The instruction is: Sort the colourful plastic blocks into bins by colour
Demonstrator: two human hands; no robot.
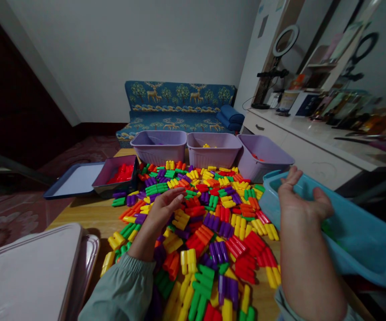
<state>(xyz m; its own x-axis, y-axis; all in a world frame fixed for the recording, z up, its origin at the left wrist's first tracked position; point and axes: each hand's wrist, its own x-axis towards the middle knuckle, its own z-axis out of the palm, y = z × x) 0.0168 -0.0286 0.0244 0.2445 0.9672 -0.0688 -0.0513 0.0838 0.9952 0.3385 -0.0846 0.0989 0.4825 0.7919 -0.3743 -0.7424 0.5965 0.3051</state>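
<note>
A broad pile of plastic building blocks (213, 223) in red, orange, yellow, green and purple covers the wooden table. Low over the pile's left-middle part is my left hand (164, 207), its fingers stretched out and nothing visible in it. My right hand (301, 200) is raised at the near rim of a light blue bin (356, 214), palm turned up, fingers and thumb apart, holding nothing. A few green blocks (328, 229) show inside that bin, partly hidden behind my right wrist.
Three purple bins stand along the far edge: a left bin (159, 154), a middle bin (213, 156) holding some yellow blocks, and a right bin (263, 162) with red ones. A dark box (104, 185) holds red blocks. Stacked lids (28, 267) lie at near left.
</note>
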